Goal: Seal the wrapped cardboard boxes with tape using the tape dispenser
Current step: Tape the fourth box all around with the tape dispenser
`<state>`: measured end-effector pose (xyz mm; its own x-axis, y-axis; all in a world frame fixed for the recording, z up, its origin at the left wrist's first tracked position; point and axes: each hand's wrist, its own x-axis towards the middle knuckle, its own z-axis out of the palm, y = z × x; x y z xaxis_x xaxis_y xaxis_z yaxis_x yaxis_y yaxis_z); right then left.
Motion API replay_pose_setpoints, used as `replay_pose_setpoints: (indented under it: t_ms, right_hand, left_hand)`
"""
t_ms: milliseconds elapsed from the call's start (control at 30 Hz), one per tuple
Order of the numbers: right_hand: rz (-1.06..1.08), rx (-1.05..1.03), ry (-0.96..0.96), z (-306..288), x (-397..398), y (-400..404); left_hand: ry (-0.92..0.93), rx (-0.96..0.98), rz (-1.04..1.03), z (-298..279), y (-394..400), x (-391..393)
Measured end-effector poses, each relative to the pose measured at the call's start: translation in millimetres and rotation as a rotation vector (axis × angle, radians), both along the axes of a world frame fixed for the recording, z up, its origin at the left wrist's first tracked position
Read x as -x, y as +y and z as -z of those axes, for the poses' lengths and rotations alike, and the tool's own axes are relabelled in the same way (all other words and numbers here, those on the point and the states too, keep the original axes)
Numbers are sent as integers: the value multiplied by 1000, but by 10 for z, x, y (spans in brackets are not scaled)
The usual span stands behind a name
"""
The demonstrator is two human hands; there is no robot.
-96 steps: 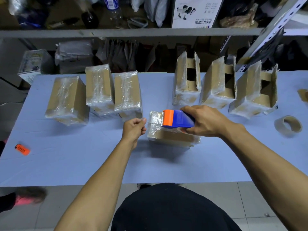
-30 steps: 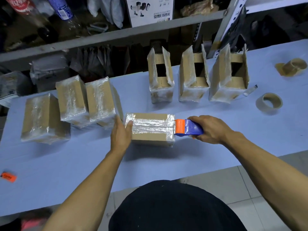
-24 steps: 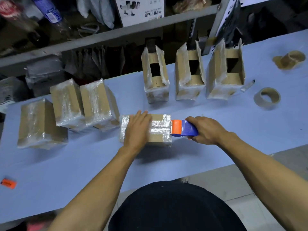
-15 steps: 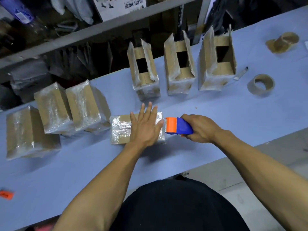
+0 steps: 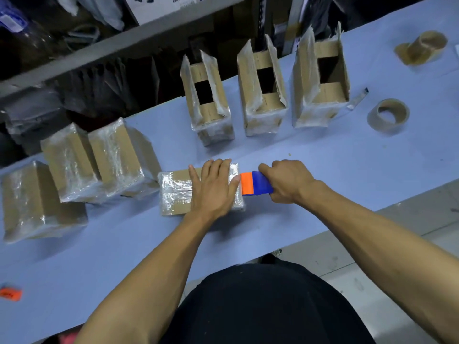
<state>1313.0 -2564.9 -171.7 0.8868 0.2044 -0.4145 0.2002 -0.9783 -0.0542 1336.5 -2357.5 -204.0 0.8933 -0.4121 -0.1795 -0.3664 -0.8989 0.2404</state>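
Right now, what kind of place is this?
Probably a packing or shipping room: wrapped boxes lined up on a long table, tape rolls, and storage shelves behind.

Blue table (image 5: 323, 170), orange tag (image 5: 10, 293) near its left edge, grey shelf (image 5: 149, 38) behind (cluttered with bags)

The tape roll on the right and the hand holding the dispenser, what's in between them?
Nothing: in the head view only bare blue table lies between the tape roll and the right hand gripping the dispenser.
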Motion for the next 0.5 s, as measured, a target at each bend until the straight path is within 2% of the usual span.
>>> replay_pose_setpoints:
  t_ms: [100,167,267,367,433,500]
  right_hand:
    - [1,168,-45,-129,-44,183]
    - [23,210,-42,-145,-46,407]
    - [95,183,20,-30,19,570]
    - [194,126,-37,14,70,341]
    - [304,53,-131,34,96,137]
    - [420,-68,-209,24,105,11]
  left_hand:
    - [-33,-17,6,10,-19,2]
    - [-33,-32,-14,8,-30,15]
    - [-35,-31,-57,11,-50,63]
    - [-28,-58,-74,-41,14,-36]
    - [111,36,-162,-75,120,-149]
    - [360,242,-308,-86,261,-184]
